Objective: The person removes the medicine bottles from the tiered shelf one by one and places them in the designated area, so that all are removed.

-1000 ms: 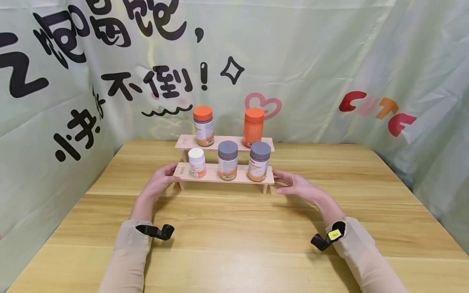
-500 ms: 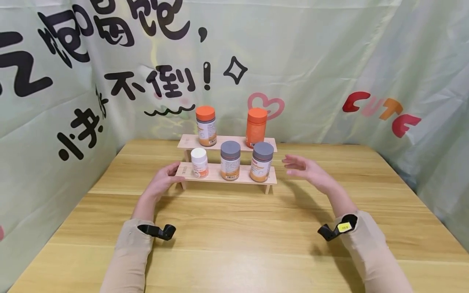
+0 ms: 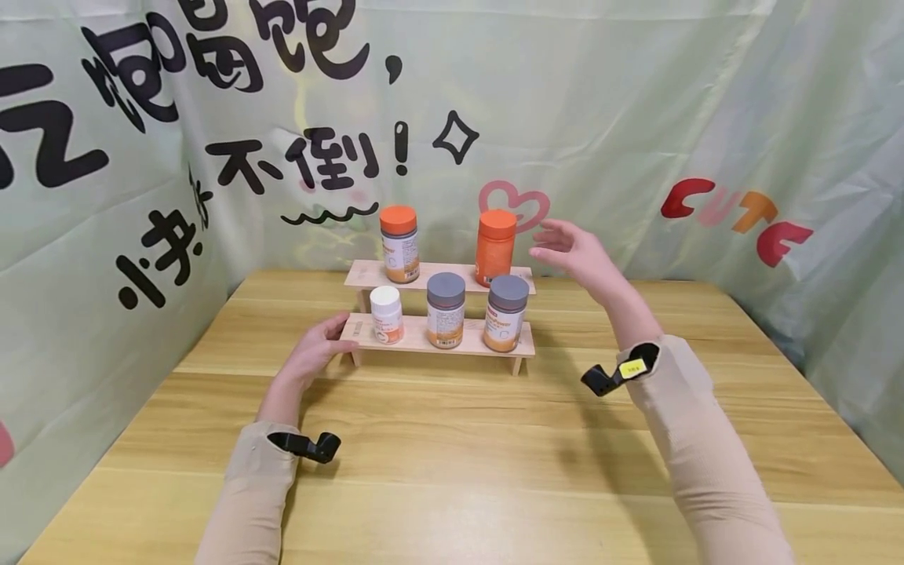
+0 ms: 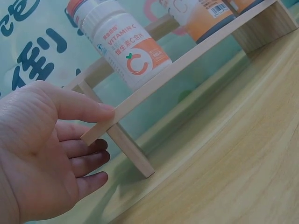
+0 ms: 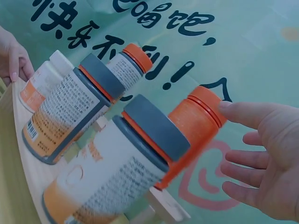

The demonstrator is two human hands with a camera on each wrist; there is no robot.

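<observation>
The left hand (image 3: 314, 349) grips the left end of the front shelf (image 3: 415, 329): the left wrist view shows its thumb along the board and its fingers curled behind and under it. The right hand (image 3: 575, 251) is raised just beside the orange bottle (image 3: 493, 255), thumb spread from the loosely bent fingers, palm toward the bottle, nothing held. In the head view a narrow gap parts the two; from the right wrist, the thumb tip overlaps the edge of the cap, and whether it touches cannot be told from there.

The front shelf's long axis runs left to right across the table (image 3: 452, 455), its legs down. The rear shelf (image 3: 366, 272) lies parallel behind it and higher.

On the front shelf, from the left, stand a white bottle (image 3: 387, 315), a middle grey-lidded bottle (image 3: 446, 314) and a right grey-lidded bottle (image 3: 504, 315). On the rear shelf, an orange-lidded bottle (image 3: 400, 247) stands toward the left and the orange bottle toward the right. All five are upright, long axes vertical, caps up. The white bottle's "VITAMIN C" label faces front.

Beyond hangs a pale green cloth (image 3: 600, 118) with black lettering and a pink heart.
</observation>
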